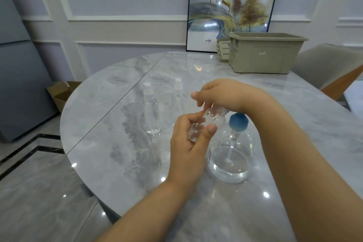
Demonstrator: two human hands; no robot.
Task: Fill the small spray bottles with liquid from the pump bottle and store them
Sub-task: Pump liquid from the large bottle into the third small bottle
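Waiting bottles: a clear plastic small spray bottle with a white cap (151,110) stands upright left of centre on the grey marble round table (110,143); a second clear capped spray bottle (178,98) stands just right of it and a little farther back. Both are apart from the hands, probably parked within reach for their turn.
Left hand: the left hand (188,143) wraps fingers and thumb around the body of a third clear small bottle (204,122), tilting it up toward the other hand, likely to steady it.
Right hand: the right hand (222,94) pinches at that bottle's threaded top end with curled fingertips, apparently twisting the spray head; whether on or off I cannot tell.
Pump bottle: the round clear pump bottle with a blue pump head (231,153) stands just below the right wrist, liquid low inside, close for filling.
Storage: a beige plastic lidless bin (265,53) sits at the far right edge, likely the destination.
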